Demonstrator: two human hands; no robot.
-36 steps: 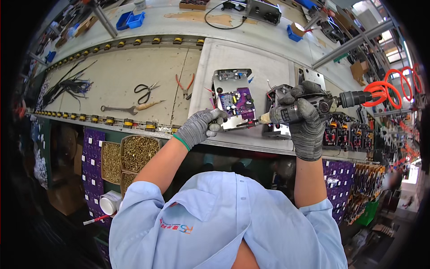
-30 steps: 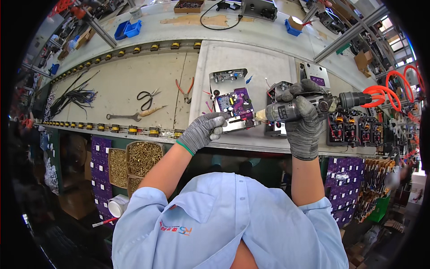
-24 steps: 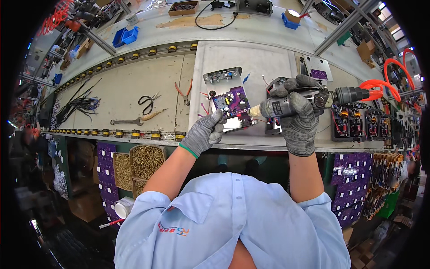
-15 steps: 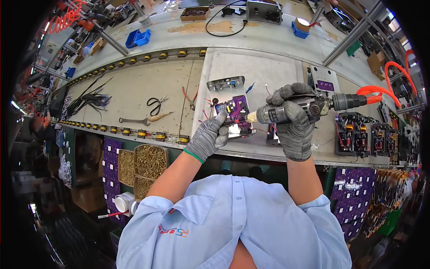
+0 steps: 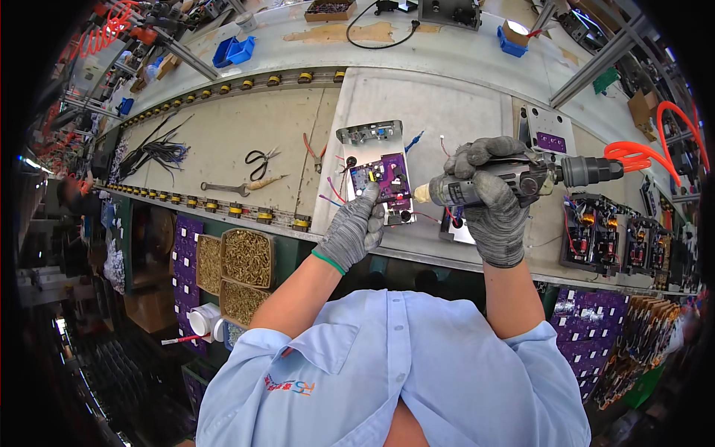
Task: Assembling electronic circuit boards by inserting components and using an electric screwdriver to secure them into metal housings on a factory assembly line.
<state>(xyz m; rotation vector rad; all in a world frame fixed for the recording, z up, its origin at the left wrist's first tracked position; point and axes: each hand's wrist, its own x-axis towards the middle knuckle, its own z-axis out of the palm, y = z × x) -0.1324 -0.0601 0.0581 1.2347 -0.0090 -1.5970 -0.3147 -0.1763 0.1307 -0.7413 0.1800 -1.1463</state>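
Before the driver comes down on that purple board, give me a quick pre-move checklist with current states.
1. Left hand steadying the purple circuit board: ok, fingers rest on its near edge.
2. Right hand gripping the pneumatic screwdriver: ok, wrapped around the body.
3. Driver tip on a screw: cannot tell, the tip is too small to make out.
4. Orange air hose attached: ok, runs off the tool's rear.
5. Metal plate under the board flat on the bench: ok.
6. Scissors out of the way: ok, off to the left.
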